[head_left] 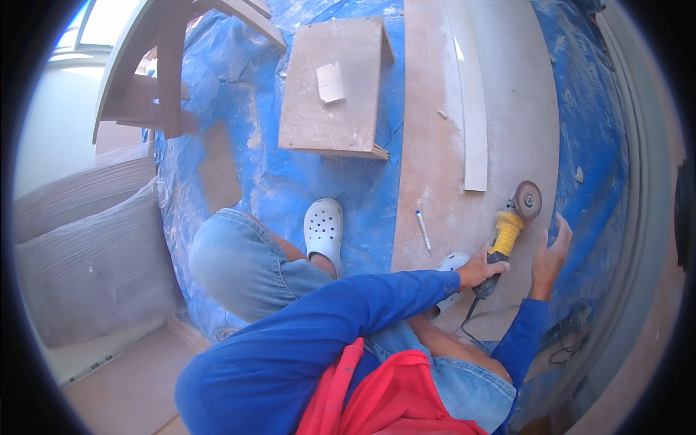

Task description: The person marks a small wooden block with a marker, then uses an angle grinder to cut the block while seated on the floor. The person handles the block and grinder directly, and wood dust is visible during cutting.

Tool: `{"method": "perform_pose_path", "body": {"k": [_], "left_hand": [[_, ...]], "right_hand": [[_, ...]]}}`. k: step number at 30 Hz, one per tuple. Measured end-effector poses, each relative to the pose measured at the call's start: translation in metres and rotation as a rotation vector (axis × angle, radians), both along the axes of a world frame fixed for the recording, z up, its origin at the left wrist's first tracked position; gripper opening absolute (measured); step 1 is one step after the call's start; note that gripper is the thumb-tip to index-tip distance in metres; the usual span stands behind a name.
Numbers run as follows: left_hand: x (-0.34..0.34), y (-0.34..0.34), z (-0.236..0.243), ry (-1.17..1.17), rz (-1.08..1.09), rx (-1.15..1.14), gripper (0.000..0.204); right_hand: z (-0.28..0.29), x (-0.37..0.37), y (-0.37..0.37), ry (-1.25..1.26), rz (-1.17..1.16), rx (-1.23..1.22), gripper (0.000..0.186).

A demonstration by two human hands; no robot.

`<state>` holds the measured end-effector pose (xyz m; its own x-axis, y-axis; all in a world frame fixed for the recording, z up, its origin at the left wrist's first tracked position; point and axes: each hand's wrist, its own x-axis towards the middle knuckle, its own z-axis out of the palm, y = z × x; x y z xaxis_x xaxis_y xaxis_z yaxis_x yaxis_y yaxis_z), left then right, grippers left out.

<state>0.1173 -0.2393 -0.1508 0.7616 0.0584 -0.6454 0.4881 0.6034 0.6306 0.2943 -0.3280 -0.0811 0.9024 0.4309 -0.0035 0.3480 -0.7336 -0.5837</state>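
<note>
My left hand [478, 270] reaches across my body and is closed round the rear body of a yellow and black angle grinder [505, 233]. The grinder's round disc [527, 200] points away from me, above a long board. To the right of the grinder, my right hand [551, 254] is raised with its fingers apart and nothing in it. A power cord [470, 313] runs back from the grinder toward my leg. Beyond the disc, a long white strip [473, 123] lies on the long board [428, 181], and a pen [423, 232] rests to the left.
A dusty wooden box [333, 87] bearing pale tiles [330, 83] stands ahead. Blue plastic sheeting [290, 181] covers the floor. Wooden furniture [171, 72] is at the far left, above a plastic-wrapped panel [94, 261]. Another corded tool [573, 326] lies at the right.
</note>
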Motion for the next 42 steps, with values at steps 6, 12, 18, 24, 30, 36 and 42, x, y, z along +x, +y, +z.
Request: {"method": "perform_pose_path", "body": {"k": [6,12,18,24,30,36,42], "left_hand": [[0.007,-0.015,-0.018,0.045,-0.069,0.193,0.100],[0.016,-0.013,-0.019,0.097,-0.384,0.565,0.079],[0.017,-0.019,-0.014,0.160,-0.375,0.641,0.076],[0.016,0.001,-0.025,0.129,-0.391,0.533,0.070],[0.012,0.014,-0.028,0.098,-0.347,0.545,0.062],[0.011,0.025,-0.023,0.075,-0.353,0.517,0.053],[0.002,0.085,0.046,-0.029,-0.440,0.477,0.047]], "right_hand": [[-0.015,-0.003,0.043,-0.066,0.150,0.002,0.039],[-0.006,-0.022,0.055,-0.206,0.273,-0.156,0.033],[0.001,-0.033,0.063,-0.143,0.227,-0.188,0.029],[0.008,-0.028,0.064,-0.341,0.401,-0.018,0.030],[0.006,-0.037,0.066,-0.143,0.236,-0.200,0.032],[0.008,-0.034,0.063,-0.055,0.138,-0.268,0.040],[0.007,-0.039,0.063,-0.350,0.275,-0.170,0.040]]}}
